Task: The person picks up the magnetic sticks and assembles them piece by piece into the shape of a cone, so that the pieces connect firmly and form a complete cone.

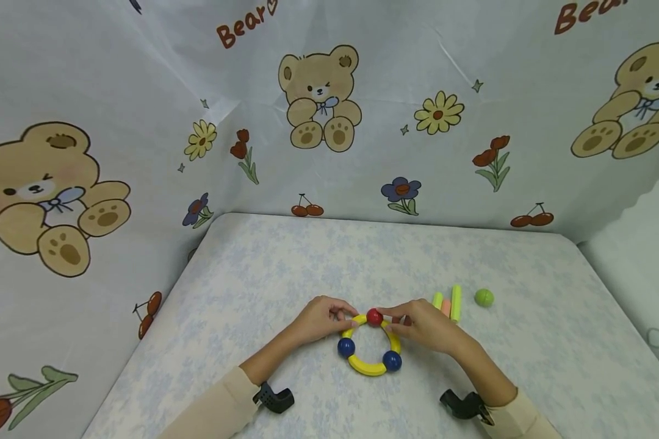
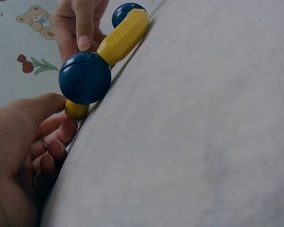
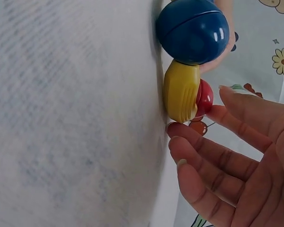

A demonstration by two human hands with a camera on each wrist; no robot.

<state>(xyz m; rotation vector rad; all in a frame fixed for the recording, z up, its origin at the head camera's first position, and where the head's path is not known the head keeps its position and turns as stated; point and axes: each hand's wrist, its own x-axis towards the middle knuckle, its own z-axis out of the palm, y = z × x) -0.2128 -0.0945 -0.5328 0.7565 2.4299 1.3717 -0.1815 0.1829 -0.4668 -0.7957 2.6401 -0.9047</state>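
A toy ring lies flat on the table, made of yellow curved rods joined by balls: a red ball (image 1: 374,317) at the far side and two blue balls (image 1: 346,347) nearer. My left hand (image 1: 321,320) pinches the upper-left yellow curved rod (image 2: 76,109) between thumb and fingers. My right hand (image 1: 425,326) is at the upper right of the ring, its index fingertip touching the red ball (image 3: 205,98). In the right wrist view its thumb stands apart from the ball, and the other fingers reach loosely below the right yellow rod (image 3: 181,92).
Beyond my right hand lie light-green sticks (image 1: 456,303), an orange stick (image 1: 446,306) and a green ball (image 1: 484,297). A bear-print curtain (image 1: 362,171) hangs along the table's back and left sides. The table (image 1: 307,262) has a pale floral cover.
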